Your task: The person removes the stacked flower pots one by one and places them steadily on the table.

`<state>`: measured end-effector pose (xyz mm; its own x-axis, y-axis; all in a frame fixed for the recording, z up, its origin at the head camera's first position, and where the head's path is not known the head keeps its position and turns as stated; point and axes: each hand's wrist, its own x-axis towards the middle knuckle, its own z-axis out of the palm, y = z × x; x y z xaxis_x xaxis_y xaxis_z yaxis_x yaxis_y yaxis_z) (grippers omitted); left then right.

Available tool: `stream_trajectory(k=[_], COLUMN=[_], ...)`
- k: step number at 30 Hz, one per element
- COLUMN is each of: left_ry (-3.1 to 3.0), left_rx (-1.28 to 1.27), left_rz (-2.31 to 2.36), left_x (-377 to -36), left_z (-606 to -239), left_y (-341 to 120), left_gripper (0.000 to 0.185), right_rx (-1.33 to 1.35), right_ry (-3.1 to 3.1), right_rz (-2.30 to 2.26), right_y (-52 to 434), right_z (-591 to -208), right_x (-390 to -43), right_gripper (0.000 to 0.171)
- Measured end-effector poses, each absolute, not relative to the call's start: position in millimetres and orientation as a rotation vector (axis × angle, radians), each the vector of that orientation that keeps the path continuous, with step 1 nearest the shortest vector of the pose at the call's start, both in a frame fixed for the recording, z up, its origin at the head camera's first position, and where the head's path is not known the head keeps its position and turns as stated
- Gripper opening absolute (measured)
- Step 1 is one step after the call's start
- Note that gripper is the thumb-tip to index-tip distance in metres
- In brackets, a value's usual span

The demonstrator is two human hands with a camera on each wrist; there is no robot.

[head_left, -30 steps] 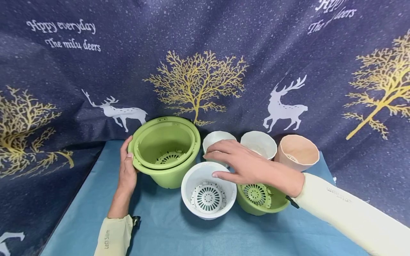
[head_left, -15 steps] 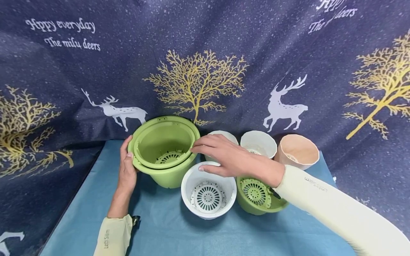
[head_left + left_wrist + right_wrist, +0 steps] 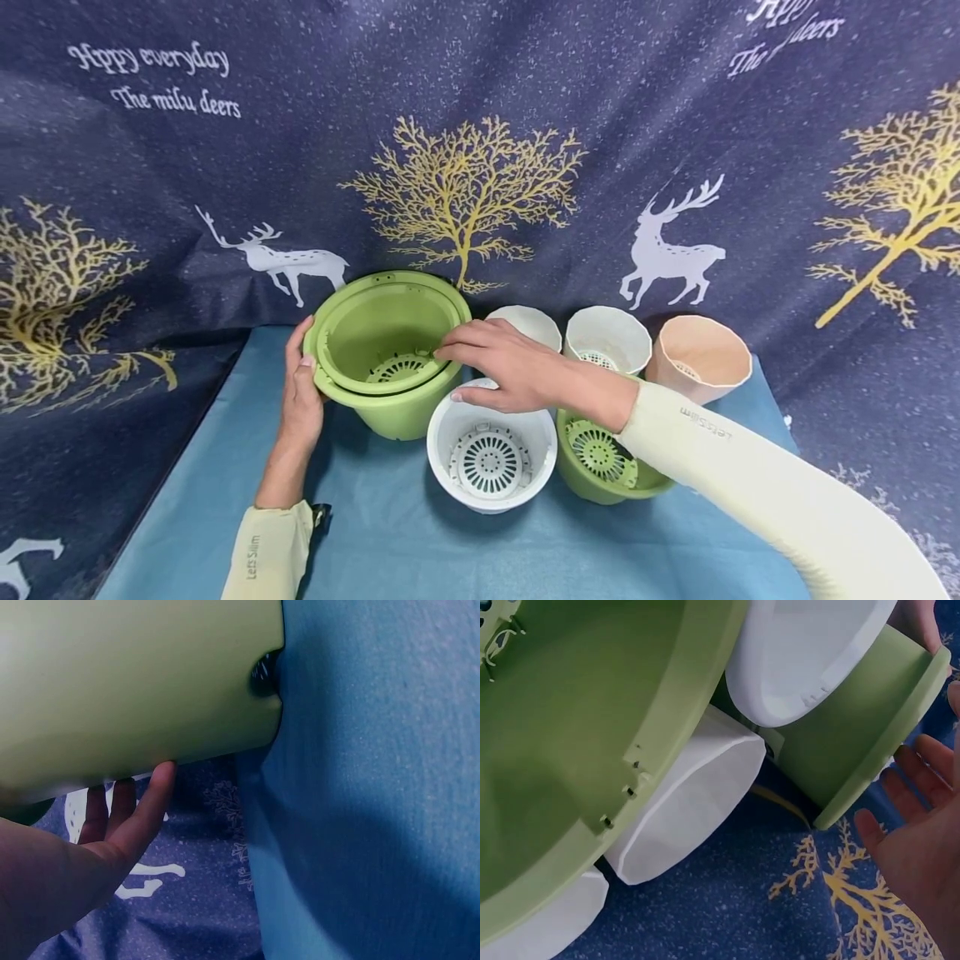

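A large green flowerpot (image 3: 401, 412) stands at the back left with a smaller green flowerpot (image 3: 367, 321) nested inside it. My left hand (image 3: 300, 400) rests against the outer left side of the large pot, thumb at its rim. In the left wrist view, fingertips of the left hand (image 3: 97, 859) touch the pot's wall (image 3: 135, 682) from outside. My right hand (image 3: 510, 362) reaches across with extended fingers, its fingertips over the right rim of the nested pots. The right wrist view has the right hand (image 3: 919, 840) spread beside that green rim (image 3: 881, 746), holding nothing.
Under my right hand stands a white flowerpot (image 3: 453, 429) with a slotted bottom. Beside it sits another green flowerpot (image 3: 600, 492), partly under my forearm. Two white faceted pots (image 3: 531, 321) (image 3: 606, 333) and a peach pot (image 3: 701, 346) line the blue table's (image 3: 390, 533) back.
My right hand has moved left, from above the white flowerpots to the right rim of the nested green pots. My left hand has stayed at the large pot's left side.
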<state>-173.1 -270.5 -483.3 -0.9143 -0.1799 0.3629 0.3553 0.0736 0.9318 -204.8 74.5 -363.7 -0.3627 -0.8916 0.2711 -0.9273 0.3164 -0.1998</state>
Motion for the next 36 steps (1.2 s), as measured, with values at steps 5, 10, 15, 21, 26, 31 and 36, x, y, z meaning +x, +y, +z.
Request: stream_trajectory(k=[5, 10, 15, 21, 26, 31, 36], left_ry=[-1.974, -1.982, -1.970, -1.993, -2.004, -2.002, -1.989], left_rx=[-0.168, -0.162, -0.167, -0.151, -0.148, -0.148, -0.168], left_rz=[-1.882, -1.881, -1.890, -1.876, -1.871, -1.874, -1.870], left_x=[-173.8, -173.6, -173.1, -173.9, -173.4, -173.0, -173.4], left_z=[-483.3, -483.0, -482.4, -483.2, -483.7, -483.3, -482.3], left_y=[-270.1, -269.9, -269.6, -270.2, -270.4, -269.9, -269.9], left_gripper=[0.055, 0.054, 0.054, 0.055, 0.054, 0.054, 0.054], right_rx=[1.682, 1.670, 1.658, 1.621, 1.601, 1.591, 1.571], right_ry=[-2.519, -2.571, -2.631, -2.778, -2.872, -2.905, -2.950], right_rz=[0.455, 0.455, 0.424, 0.358, 0.313, 0.259, 0.158], right_y=[69.5, 63.9, 58.2, 49.7, 41.7, 36.7, 29.8], right_z=[-366.0, -365.9, -365.2, -361.2, -357.8, -358.7, -359.1], right_x=[-207.6, -210.2, -212.8, -216.1, -219.8, -221.2, -219.7], right_gripper=[0.052, 0.052, 0.053, 0.055, 0.057, 0.058, 0.064])
